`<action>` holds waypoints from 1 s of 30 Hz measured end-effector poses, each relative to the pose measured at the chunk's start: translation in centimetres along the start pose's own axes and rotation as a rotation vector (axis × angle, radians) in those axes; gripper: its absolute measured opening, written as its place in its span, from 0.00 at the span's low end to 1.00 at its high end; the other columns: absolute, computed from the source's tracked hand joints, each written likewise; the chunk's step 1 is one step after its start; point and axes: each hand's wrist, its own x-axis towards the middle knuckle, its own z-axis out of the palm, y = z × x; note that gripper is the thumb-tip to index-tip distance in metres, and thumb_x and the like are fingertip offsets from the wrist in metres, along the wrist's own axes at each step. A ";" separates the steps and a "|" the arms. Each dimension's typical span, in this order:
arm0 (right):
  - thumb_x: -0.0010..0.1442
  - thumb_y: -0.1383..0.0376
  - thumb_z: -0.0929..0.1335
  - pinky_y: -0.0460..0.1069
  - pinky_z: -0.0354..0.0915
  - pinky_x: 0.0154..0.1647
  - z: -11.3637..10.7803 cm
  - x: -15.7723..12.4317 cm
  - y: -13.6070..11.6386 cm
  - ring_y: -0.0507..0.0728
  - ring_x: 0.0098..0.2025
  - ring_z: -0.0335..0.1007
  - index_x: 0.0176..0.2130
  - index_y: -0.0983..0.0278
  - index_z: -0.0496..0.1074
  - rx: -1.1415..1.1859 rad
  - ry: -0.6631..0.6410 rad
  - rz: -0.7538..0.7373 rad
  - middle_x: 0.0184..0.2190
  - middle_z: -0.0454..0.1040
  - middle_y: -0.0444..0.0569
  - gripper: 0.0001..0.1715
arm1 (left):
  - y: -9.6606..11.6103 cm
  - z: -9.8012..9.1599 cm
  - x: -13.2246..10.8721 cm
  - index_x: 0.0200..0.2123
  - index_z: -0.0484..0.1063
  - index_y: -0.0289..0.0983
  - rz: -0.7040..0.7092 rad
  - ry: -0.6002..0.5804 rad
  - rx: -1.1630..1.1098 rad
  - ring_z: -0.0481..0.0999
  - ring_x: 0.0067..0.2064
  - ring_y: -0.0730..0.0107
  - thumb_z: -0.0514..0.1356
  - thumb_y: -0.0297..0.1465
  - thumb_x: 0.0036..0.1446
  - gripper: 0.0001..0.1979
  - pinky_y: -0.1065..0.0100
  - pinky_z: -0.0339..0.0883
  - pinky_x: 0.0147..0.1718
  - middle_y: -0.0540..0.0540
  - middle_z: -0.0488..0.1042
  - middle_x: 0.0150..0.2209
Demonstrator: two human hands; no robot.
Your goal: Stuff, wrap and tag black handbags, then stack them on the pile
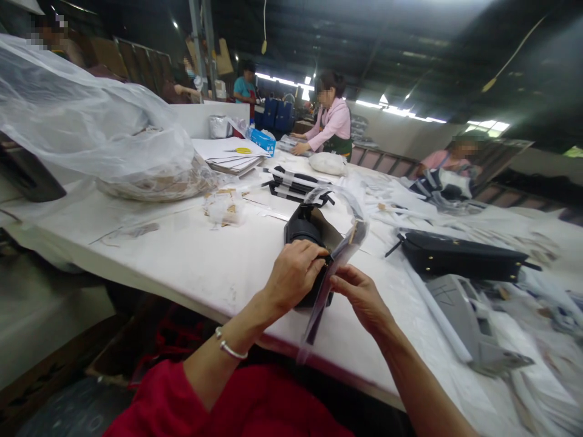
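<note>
A black handbag (300,229) stands on the white table in front of me, its upper part open to a tan-grey inner side. My left hand (296,270) lies over the bag, fingers curled and pinching at its edge beside small gold-coloured hardware. From there a strap in clear plastic wrap (339,252) arches up over the bag and hangs down past the table edge. My right hand (359,297) pinches that wrapped strap from the right, thumb and fingers together. The exact parts under my left fingertips are hidden.
Another black bag (460,255) lies to the right, near a grey tape dispenser (478,321). Farther back are wrapped black straps (298,184), paper sheets with yellow scissors (241,150) and a blue box (263,142). A big plastic-covered bundle (150,152) sits left. Co-workers stand beyond.
</note>
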 end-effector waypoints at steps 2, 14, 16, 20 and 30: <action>0.48 0.55 0.78 0.55 0.68 0.40 -0.5 -0.3 0.3 0.58 0.34 0.73 0.38 0.63 0.79 -0.012 -0.002 0.025 0.33 0.79 0.48 0.19 | -0.3 0.5 1.7 0.47 0.73 0.40 0.044 -0.035 0.006 0.72 0.52 0.61 0.56 0.28 0.62 0.11 0.59 0.60 0.56 0.44 0.77 0.46; 0.45 0.57 0.79 0.51 0.66 0.37 0.6 0.2 0.8 0.55 0.32 0.72 0.36 0.62 0.72 -0.011 0.028 -0.042 0.28 0.77 0.43 0.22 | -1.0 1.7 4.2 0.34 0.75 0.36 -0.183 -0.263 -0.217 0.73 0.34 0.67 0.55 0.39 0.61 0.14 0.69 0.63 0.34 0.48 0.76 0.31; 0.48 0.55 0.78 0.51 0.66 0.35 0.4 0.2 0.8 0.55 0.30 0.71 0.34 0.63 0.73 -0.041 0.079 -0.060 0.26 0.76 0.43 0.20 | -1.8 1.4 4.5 0.32 0.75 0.35 -0.267 -0.289 -0.419 0.71 0.31 0.70 0.57 0.41 0.59 0.15 0.71 0.62 0.31 0.50 0.74 0.29; 0.49 0.51 0.76 0.54 0.67 0.37 -1.6 0.3 0.8 0.57 0.30 0.72 0.34 0.64 0.74 -0.064 0.263 -0.100 0.26 0.76 0.46 0.21 | -3.9 -1.4 4.0 0.31 0.77 0.34 -0.375 -0.397 -0.678 0.68 0.27 0.74 0.61 0.43 0.55 0.17 0.73 0.61 0.28 0.50 0.74 0.27; 0.50 0.50 0.75 0.58 0.66 0.47 -5.5 7.0 3.6 0.62 0.44 0.73 0.44 0.63 0.75 -0.191 0.316 -0.097 0.41 0.78 0.52 0.27 | -5.7 -6.0 -4.9 0.64 0.59 0.38 -0.344 0.027 -0.256 0.58 0.66 0.49 0.61 0.45 0.55 0.36 0.51 0.52 0.64 0.38 0.61 0.65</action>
